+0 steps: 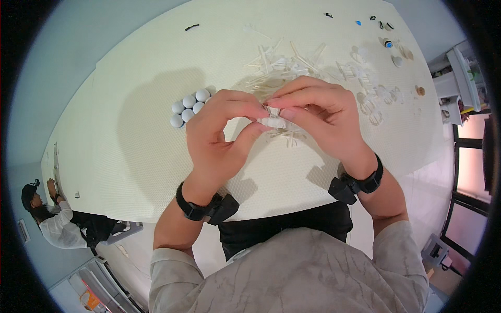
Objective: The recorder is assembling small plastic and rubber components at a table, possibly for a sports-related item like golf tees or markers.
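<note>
Between the fingers of both hands is a small white ribbed piece [273, 121], held above the table and partly hidden by the fingertips. My left hand [219, 128] pinches its left side between thumb and fingers. From the other side, my right hand [321, 115] grips it with thumb and forefinger. Under and beyond the hands lies a loose heap of thin white plastic strips [284, 62]. A cluster of several white balls [188, 101] sits close together just left of my left hand.
Clear plastic pieces [373, 96] lie scattered to the right on the white textured table [141, 172]. Small black and blue parts [388, 44] and a brown round piece [420, 91] are at the far right. Another person [62, 221] sits at the table's left end.
</note>
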### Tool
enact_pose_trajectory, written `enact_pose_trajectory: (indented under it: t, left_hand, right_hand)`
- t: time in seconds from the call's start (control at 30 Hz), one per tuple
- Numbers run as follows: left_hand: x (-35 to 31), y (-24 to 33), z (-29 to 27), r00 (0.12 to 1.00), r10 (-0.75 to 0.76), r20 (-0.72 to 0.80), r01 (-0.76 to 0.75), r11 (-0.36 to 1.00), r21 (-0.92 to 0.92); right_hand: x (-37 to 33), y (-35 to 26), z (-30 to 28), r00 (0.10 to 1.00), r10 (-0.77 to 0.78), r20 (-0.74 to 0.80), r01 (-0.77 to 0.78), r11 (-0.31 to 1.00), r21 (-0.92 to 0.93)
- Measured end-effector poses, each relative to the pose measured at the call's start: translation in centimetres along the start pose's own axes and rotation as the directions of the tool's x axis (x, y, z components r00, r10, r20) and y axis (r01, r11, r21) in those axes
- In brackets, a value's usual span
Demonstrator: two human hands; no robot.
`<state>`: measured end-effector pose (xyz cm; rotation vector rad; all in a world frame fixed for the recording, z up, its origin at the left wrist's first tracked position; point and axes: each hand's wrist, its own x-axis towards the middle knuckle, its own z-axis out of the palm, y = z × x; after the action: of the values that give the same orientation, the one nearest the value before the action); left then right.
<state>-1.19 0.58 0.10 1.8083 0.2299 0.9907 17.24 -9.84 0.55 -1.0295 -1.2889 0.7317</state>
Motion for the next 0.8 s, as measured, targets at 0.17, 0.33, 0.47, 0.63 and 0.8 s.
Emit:
enact_pose_trajectory:
  t: [0.17, 0.33, 0.47, 0.63, 0.8]
  left_hand:
    - [0.3, 0.2, 0.2, 0.996, 0.073, -0.054, -0.066, 0.99, 0.122]
    - [-0.1, -0.3, 0.5, 0.995, 0.049, -0.084, -0.044, 0.997, 0.056]
    - [0.2, -0.5, 0.9, 0.995, 0.027, -0.091, -0.026, 1.0, 0.004]
    - [0.1, -1.4, 0.7, 0.978, -0.036, -0.207, 0.055, 0.995, 0.088]
    - [0.2, -1.3, -0.1, 0.954, -0.112, -0.279, 0.143, 0.986, 0.091]
  right_hand:
    - [0.6, -0.8, 0.1, 0.99, -0.14, 0.018, 0.142, 0.977, -0.159]
    - [0.4, -0.5, 0.0, 0.984, -0.178, -0.018, 0.164, 0.939, -0.302]
    - [0.6, -0.5, -0.3, 0.979, -0.202, -0.025, 0.184, 0.929, -0.322]
    - [1.6, 0.9, -3.4, 0.93, -0.274, -0.246, 0.148, 0.89, -0.431]
    - [1.8, 2.1, -3.9, 0.914, -0.224, -0.339, 0.006, 0.841, -0.54]
